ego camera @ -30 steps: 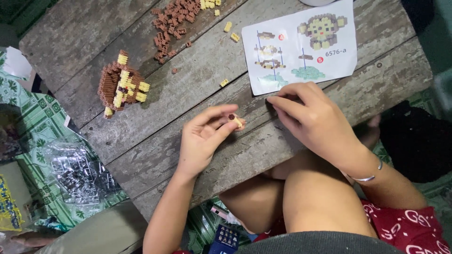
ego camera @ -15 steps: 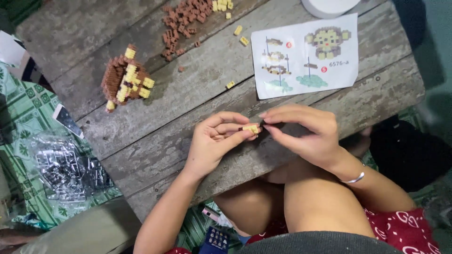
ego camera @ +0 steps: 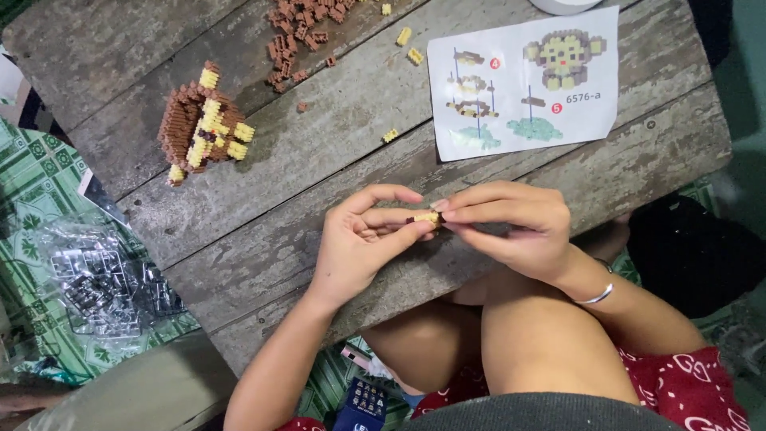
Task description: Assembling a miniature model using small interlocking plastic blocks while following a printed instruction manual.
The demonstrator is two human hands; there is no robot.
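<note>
While both hands met over the near edge of the weathered plank table (ego camera: 239,239), the left hand (ego camera: 363,239) and right hand (ego camera: 511,227) pinched a small yellow-and-brown block piece (ego camera: 424,217) between their fingertips. A white instruction sheet (ego camera: 523,84) with coloured diagrams lay far right. A half-built brown-and-yellow block figure (ego camera: 199,128) stood far left; loose brown bricks (ego camera: 299,32) were cut off at the far edge. A crumpled clear plastic bag (ego camera: 96,279) lay left, its contents indistinct.
</note>
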